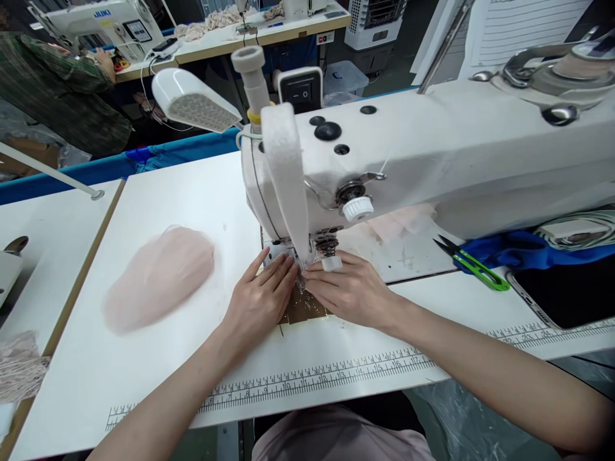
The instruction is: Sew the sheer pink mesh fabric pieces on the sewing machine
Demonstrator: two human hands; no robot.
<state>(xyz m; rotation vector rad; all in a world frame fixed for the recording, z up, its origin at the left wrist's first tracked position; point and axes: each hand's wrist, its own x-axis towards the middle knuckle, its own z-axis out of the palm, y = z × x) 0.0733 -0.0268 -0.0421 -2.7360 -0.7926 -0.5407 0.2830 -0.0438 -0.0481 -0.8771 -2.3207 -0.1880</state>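
Note:
At the needle area of a white sewing machine (408, 147), my two hands lie close together. My left hand (262, 294) rests palm down just left of the needle, its fingers stretched out flat on the bed. On the other side, my right hand (350, 291) has its fingers bent and pressed together beside the presser foot. Between the fingertips shows a bit of clear, glittery material (302, 280), too small to make out fully. The machine head hides the needle. A sheer pale pink fabric piece (161, 278) lies on the table to the left.
More pink fabric (401, 221) lies behind the machine arm. Green thread snips (473, 264), a blue cloth (509, 250) and a phone (567, 291) sit at right. A printed ruler (336, 374) runs along the front edge. Another person (57, 89) works at a machine, far left.

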